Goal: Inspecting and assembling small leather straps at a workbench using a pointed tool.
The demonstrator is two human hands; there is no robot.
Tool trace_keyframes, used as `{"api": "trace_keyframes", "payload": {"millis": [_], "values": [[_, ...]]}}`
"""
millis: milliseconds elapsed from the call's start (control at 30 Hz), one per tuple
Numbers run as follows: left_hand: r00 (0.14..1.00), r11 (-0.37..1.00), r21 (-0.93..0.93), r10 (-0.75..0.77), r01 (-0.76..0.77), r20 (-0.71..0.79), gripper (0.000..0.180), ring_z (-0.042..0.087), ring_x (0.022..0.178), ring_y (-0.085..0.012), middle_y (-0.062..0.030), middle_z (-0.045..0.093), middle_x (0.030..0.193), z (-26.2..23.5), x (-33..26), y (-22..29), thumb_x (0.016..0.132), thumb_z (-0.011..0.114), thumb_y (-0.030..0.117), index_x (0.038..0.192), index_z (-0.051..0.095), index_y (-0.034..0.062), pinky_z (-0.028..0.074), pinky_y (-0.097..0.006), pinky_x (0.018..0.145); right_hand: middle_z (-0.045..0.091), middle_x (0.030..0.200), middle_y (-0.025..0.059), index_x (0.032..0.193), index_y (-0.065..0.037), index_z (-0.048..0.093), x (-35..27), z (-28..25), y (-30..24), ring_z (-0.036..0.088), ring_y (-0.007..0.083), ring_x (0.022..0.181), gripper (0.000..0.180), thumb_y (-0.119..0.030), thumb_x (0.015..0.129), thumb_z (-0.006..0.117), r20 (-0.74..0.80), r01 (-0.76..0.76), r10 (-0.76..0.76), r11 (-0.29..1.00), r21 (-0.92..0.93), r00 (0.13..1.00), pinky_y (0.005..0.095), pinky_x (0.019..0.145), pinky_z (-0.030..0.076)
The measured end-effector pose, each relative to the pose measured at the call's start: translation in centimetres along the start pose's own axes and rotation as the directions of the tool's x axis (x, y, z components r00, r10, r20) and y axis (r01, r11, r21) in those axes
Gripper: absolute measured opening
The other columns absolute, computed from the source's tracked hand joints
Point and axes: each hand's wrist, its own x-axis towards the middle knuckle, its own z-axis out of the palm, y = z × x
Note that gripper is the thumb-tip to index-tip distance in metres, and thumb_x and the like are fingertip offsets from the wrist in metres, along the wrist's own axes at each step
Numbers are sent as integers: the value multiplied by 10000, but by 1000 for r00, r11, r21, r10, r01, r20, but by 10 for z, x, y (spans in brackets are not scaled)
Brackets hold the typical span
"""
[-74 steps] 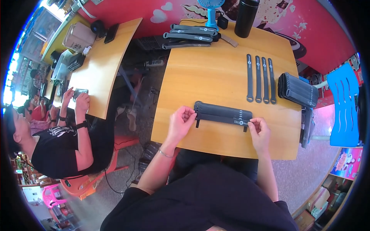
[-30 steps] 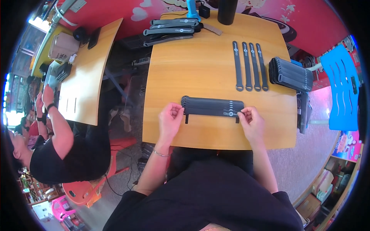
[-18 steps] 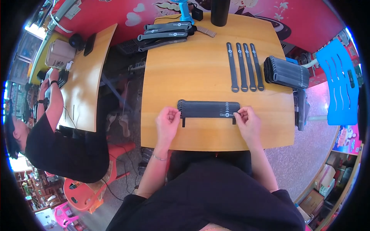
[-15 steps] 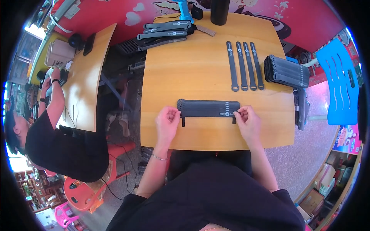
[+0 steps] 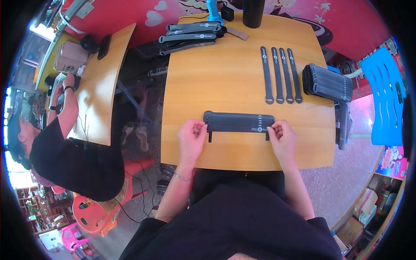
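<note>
A row of overlapping dark grey cable straps [image 5: 238,122] lies sideways near the table's front edge, each with a rounded end at the left. Two narrow black prongs [image 5: 210,138] stick out below the row toward me. My left hand [image 5: 192,138] pinches the left end of the nearest strap between thumb and fingers. At the other end, my right hand [image 5: 284,138] is closed on the same strap's right tip. Four-finger detail is partly hidden by the curled knuckles. Beyond my right hand, several single straps [image 5: 277,78] lie apart, ring ends toward me.
A fanned stack of straps [image 5: 329,82] sits at the right edge of the wooden table [image 5: 208,82]. More bundled straps [image 5: 190,34] lie at the back left, near a black cylinder [image 5: 252,13]. A co-worker [image 5: 73,156] sits at the left table; a blue slotted chair back [image 5: 383,95] stands right.
The whole view has shifted slightly, so everything appears a little further right. Both hands keep their pinch at the strap's ends, and the row stays in place on the table.
</note>
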Motion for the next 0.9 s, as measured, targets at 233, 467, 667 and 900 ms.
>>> {"api": "trace_keyframes", "payload": {"millis": [233, 467, 667, 900], "values": [[1000, 1000, -28, -5, 4, -20, 65, 503, 607, -51, -3, 555, 715, 1, -1, -1, 818, 647, -14, 844, 589, 2, 435, -186, 539, 543, 656, 30, 835, -40, 546, -1, 0, -3, 500, 93, 539, 160, -45, 787, 698, 6, -30, 30, 999, -23, 1000, 238, 510, 417], [997, 995, 80, 67, -63, -48, 86, 502, 583, -83, -31, 544, 700, 4, 0, -7, 789, 663, -16, 817, 584, 3, 434, -214, 523, 550, 738, 55, 852, -32, 555, -2, -4, -8, 529, 132, 564, 156, -41, 784, 694, -14, 65, -67, 992, -112, 998, 260, 532, 442], [986, 976, 172, 149, -134, -76, 81, 515, 584, -82, -38, 551, 716, 6, -1, -4, 794, 649, -31, 818, 576, -5, 437, -214, 520, 554, 823, 75, 866, -27, 563, -2, -4, -10, 558, 157, 614, 128, -25, 793, 667, -1, 92, -93, 990, -102, 996, 278, 577, 459], [985, 987, 48, 154, -150, -73, 91, 528, 637, -63, -58, 548, 879, 3, -5, -4, 813, 640, -32, 869, 572, -11, 421, -190, 505, 550, 833, 73, 882, -22, 579, -3, -7, -5, 551, 155, 608, 114, 31, 790, 623, -47, 147, -150, 986, -75, 988, 270, 576, 455]]}}
